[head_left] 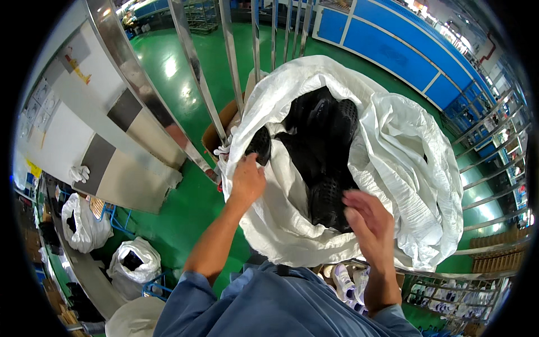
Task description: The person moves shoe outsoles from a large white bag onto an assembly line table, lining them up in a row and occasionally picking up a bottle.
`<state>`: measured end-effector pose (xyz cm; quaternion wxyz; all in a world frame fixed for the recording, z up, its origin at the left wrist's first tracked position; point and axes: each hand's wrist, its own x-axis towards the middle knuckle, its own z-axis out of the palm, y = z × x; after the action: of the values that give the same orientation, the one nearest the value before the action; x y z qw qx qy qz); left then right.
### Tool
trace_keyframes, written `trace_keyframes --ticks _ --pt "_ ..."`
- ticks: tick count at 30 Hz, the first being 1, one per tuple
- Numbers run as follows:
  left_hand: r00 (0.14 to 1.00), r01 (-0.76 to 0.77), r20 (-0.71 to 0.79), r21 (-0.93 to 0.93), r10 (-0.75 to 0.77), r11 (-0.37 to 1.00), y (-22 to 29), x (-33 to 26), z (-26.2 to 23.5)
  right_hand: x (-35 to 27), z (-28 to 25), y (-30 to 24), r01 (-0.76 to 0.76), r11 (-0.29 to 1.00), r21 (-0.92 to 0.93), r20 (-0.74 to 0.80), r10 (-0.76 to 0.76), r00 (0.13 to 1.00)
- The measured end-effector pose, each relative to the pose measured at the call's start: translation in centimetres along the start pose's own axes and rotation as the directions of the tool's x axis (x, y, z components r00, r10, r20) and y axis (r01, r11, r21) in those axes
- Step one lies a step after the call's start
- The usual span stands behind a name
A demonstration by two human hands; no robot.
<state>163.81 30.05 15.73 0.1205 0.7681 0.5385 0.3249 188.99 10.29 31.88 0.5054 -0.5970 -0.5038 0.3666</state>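
Observation:
A large white woven sack (412,168) stands open in front of me, with several black moulded pieces inside, studded or perforated like shoe soles. My left hand (249,178) is at the sack's left side, its fingers closed on the lower end of one black moulded piece (260,143). Over the near right of the opening is my right hand (370,220), thumb and fingers apart and nothing visible between them. Its fingertips are beside another black textured piece (327,199); whether they touch it I cannot tell. Deeper pieces blend together in shadow.
Shiny metal bars (196,62) rise beyond the sack, with a cardboard box (227,117) by them. Purple-and-white shoes (343,281) lie close below the sack. Smaller white sacks (135,261) stand at lower left. A blue machine (387,45) stands across the green floor.

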Motion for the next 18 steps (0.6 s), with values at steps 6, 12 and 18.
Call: trace_keyframes --ticks 6,12,18 --pt "0.994 0.09 0.067 0.018 -0.091 0.996 -2.6 3.1 -0.3 17.6 14.8 8.4 -0.155 0.951 -0.268 0.006 0.162 0.987" --pt "0.996 -0.059 0.065 -0.01 0.059 0.998 -7.4 1.8 -1.5 20.4 26.8 11.4 -0.368 0.72 -0.589 -0.149 0.351 0.925" --pt "0.98 0.028 0.199 -0.238 0.02 0.971 -3.5 6.1 -1.4 20.6 25.9 14.4 -0.457 0.719 -0.524 -0.335 0.319 0.886"
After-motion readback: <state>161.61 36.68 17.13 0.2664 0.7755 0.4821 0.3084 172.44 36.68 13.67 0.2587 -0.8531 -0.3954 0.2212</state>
